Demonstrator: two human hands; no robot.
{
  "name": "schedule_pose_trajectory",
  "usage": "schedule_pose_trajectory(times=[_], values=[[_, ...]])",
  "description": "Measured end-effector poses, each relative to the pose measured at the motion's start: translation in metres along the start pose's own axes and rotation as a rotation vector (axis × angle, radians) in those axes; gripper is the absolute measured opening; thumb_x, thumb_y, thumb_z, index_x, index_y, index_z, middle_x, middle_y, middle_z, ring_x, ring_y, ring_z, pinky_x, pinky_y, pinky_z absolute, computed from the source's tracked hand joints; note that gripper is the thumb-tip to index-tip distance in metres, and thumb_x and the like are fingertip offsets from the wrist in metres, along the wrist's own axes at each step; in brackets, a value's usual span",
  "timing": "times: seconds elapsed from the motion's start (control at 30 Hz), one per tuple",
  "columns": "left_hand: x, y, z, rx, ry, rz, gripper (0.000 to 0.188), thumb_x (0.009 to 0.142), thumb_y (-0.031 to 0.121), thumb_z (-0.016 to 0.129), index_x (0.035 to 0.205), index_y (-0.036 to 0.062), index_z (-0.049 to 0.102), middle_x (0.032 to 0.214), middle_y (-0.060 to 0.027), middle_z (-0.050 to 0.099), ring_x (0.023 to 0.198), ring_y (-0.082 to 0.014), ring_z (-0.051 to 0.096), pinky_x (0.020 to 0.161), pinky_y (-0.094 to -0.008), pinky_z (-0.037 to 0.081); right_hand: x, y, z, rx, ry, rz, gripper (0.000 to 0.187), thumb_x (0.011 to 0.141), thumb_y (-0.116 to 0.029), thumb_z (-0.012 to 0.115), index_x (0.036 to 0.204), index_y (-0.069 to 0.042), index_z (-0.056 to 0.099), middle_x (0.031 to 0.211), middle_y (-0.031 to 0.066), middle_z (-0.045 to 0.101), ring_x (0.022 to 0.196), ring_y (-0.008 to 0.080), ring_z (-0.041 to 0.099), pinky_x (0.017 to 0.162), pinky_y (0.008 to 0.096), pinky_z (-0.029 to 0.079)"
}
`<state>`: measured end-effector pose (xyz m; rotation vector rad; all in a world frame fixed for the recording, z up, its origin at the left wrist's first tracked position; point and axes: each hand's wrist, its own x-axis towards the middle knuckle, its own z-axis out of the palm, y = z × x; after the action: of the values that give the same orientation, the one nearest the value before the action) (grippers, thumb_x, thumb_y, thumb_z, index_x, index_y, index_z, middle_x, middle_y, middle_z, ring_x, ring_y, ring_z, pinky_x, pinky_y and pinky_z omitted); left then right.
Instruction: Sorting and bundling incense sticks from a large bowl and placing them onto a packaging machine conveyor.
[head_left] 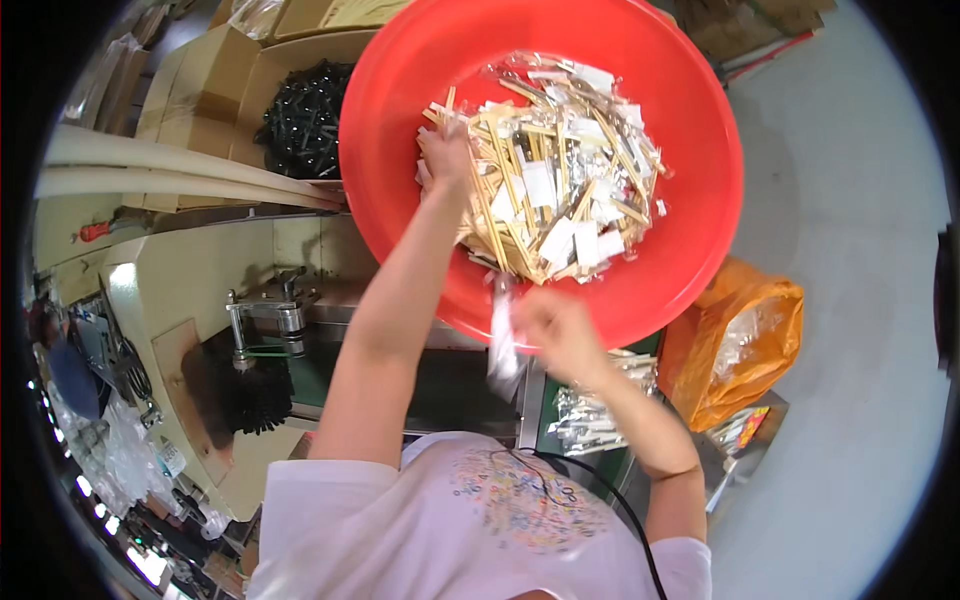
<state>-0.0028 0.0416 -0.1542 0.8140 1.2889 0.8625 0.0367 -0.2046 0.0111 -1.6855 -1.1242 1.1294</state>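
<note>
A large red basin holds a heap of clear-wrapped cutlery packets, with pale wooden chopsticks and white paper slips showing. Inside it, my left hand rests against the left side of the heap; its fingers are blurred and partly lost among the packets. My right hand is at the basin's near rim, fingers curled. A whitish cutlery packet, smeared by motion, hangs across the rim at the fingertips of my right hand, which look pinched on its edge.
More packets lie on a green surface below the basin. To the right stands an orange bag with clear plastic inside. A cardboard box of black items is at far left, above a machine with a round black brush. Pale pipes run beside it.
</note>
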Motion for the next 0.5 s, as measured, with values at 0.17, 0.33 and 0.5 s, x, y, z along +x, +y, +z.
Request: schedule_pose_trajectory(times=[0.17,0.33,0.5], values=[[-0.057,0.074,0.001,0.32,-0.324,0.313,0.024,0.082,0.018,0.061,0.1,0.0016,0.062,0.075,-0.0044,0.064,0.064,-0.0085,0.052,0.06,-0.0265,0.041,-0.008,0.052,-0.091,0.834,0.094,0.716,0.026,0.088,-0.023,0.054,0.098,0.0,0.057,0.08,0.0086,0.062,0.062,0.014,0.06,0.047,0.0245,0.049],[-0.088,0.097,-0.011,0.325,-0.33,0.445,0.024,0.083,0.017,0.06,0.099,-0.0004,0.06,0.076,-0.0043,0.061,0.065,-0.0079,0.052,0.06,-0.0263,0.043,-0.01,0.052,-0.104,1.027,0.103,0.568,0.031,0.084,-0.009,0.056,0.114,0.0,0.05,0.1,0.0193,0.061,0.074,0.0239,0.063,0.067,0.0269,0.052],[-0.151,0.054,0.026,0.166,-0.65,-0.163,0.032,0.084,0.016,0.059,0.11,-0.0005,0.052,0.083,-0.0033,0.059,0.069,-0.0116,0.055,0.063,-0.0241,0.045,0.005,0.026,-0.079,0.796,0.219,0.195,0.041,0.08,-0.004,0.06,0.118,-0.004,0.045,0.111,0.0161,0.056,0.09,0.0195,0.057,0.081,0.0275,0.047]])
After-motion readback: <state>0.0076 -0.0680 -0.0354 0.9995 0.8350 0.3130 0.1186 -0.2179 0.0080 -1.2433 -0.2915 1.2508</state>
